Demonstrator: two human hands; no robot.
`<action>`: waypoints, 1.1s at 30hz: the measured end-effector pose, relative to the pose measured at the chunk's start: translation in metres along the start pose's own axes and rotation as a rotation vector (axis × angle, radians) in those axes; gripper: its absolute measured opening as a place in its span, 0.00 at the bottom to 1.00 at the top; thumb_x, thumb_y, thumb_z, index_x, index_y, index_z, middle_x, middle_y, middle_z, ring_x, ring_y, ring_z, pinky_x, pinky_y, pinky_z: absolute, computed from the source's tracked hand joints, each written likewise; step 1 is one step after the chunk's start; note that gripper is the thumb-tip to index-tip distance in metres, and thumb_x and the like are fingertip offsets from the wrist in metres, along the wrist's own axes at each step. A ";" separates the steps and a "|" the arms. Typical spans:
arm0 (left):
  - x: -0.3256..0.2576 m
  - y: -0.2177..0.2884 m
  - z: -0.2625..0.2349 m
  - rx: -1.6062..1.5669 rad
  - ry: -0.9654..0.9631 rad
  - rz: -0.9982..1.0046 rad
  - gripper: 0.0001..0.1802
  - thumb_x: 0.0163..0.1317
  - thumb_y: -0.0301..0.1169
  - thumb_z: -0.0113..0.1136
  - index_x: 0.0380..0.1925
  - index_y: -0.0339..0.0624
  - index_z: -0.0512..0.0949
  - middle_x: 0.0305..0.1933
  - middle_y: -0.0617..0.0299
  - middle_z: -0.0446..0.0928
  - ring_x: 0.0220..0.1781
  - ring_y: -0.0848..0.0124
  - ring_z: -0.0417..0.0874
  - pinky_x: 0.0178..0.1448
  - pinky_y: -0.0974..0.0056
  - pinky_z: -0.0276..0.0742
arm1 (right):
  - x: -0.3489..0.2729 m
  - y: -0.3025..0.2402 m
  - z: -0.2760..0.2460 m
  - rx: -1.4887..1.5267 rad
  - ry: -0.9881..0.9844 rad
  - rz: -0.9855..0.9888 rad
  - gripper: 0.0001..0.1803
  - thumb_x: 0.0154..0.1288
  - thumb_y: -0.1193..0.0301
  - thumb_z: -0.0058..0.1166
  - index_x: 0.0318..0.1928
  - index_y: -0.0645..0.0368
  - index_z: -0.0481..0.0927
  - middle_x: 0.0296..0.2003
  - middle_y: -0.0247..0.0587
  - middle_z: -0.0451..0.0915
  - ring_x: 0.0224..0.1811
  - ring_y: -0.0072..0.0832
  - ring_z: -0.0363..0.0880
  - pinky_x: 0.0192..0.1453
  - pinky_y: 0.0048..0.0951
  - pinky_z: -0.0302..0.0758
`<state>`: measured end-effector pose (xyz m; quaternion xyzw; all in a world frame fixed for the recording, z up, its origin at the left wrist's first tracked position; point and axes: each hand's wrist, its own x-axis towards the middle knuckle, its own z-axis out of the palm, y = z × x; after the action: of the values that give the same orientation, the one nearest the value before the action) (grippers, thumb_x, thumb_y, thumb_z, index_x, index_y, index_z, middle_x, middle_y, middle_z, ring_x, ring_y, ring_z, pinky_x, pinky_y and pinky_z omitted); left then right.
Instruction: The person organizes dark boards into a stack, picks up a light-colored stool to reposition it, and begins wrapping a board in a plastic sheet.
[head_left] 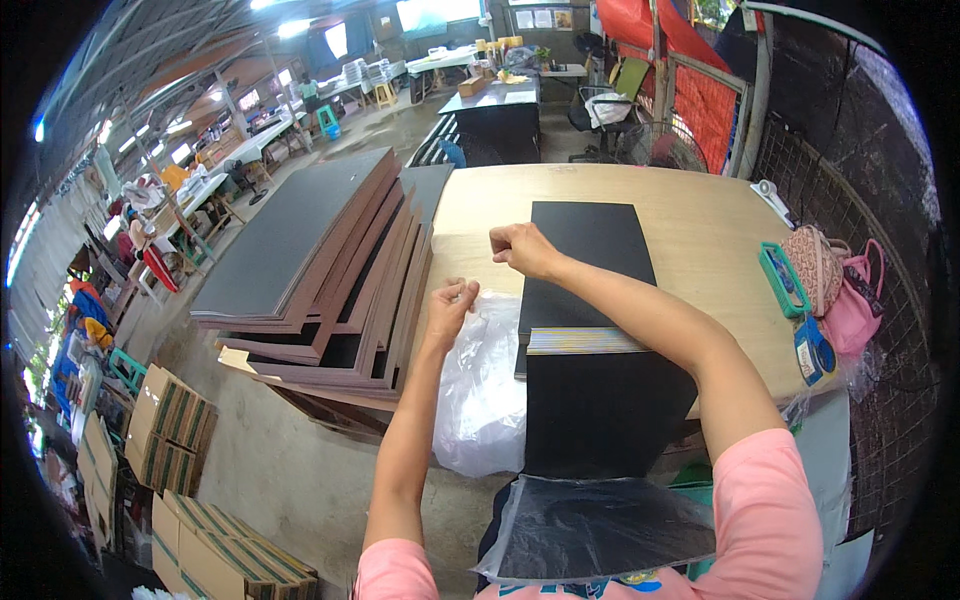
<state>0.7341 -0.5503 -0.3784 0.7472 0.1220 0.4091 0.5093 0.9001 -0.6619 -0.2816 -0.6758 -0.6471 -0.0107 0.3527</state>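
Observation:
My left hand [452, 308] is closed, fingers pinched, just above the upper end of a clear plastic bag [480, 390] that drapes over the table's near edge. Whether the fingers grip the bag is unclear. Farther off and to the right, my right hand [525, 250] is curled closed over the table, and whatever it may hold is hidden. Under my right forearm lies a black board [585, 240]. Nearer me, a stack of thin sheets with pale and yellow edges [580, 341] rests beside another black panel [600, 410]. Clear plastic film [600, 525] covers my lap.
A tall, uneven stack of dark boards [290, 240] stands left of the wooden table [480, 190]. On the right are a green tray [784, 278], a patterned bag [815, 262], a pink bag [852, 315] and a blue tape roll [815, 350]. Flattened cartons [170, 425] stand on the floor.

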 end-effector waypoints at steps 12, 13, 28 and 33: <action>-0.011 0.003 0.014 -0.309 -0.711 -0.764 0.21 0.65 0.49 0.56 0.44 0.44 0.79 0.39 0.68 0.80 0.31 0.83 0.74 0.32 0.77 0.69 | 0.001 0.017 0.003 -0.060 -0.513 -0.174 0.04 0.53 0.73 0.57 0.28 0.60 0.78 0.22 0.40 0.79 0.26 0.30 0.76 0.35 0.34 0.72; -0.012 0.014 -0.004 -0.232 -1.106 -0.524 0.19 0.66 0.44 0.56 0.47 0.41 0.79 0.40 0.67 0.81 0.34 0.84 0.75 0.33 0.77 0.69 | 0.002 0.003 0.008 0.074 -0.740 -0.172 0.07 0.55 0.70 0.58 0.30 0.61 0.79 0.24 0.40 0.79 0.28 0.28 0.74 0.37 0.34 0.72; -0.174 0.189 -0.056 -0.455 -1.342 -0.099 0.23 0.62 0.45 0.61 0.45 0.36 0.77 0.37 0.57 0.77 0.44 0.66 0.77 0.53 0.59 0.72 | -0.179 -0.167 -0.136 1.608 -0.856 -0.379 0.24 0.67 0.55 0.52 0.41 0.69 0.79 0.39 0.55 0.81 0.37 0.44 0.82 0.47 0.46 0.77; -0.195 0.217 -0.008 -1.682 -0.863 0.002 0.24 0.66 0.51 0.51 0.39 0.39 0.80 0.32 0.59 0.78 0.36 0.68 0.78 0.44 0.60 0.74 | -0.298 -0.114 -0.096 1.715 -0.926 0.018 0.19 0.63 0.60 0.53 0.38 0.67 0.79 0.36 0.52 0.80 0.34 0.40 0.80 0.42 0.41 0.76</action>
<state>0.5529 -0.7598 -0.2854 0.2218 -0.4127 0.0517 0.8819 0.7933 -0.9768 -0.2971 -0.1318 -0.5047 0.7335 0.4358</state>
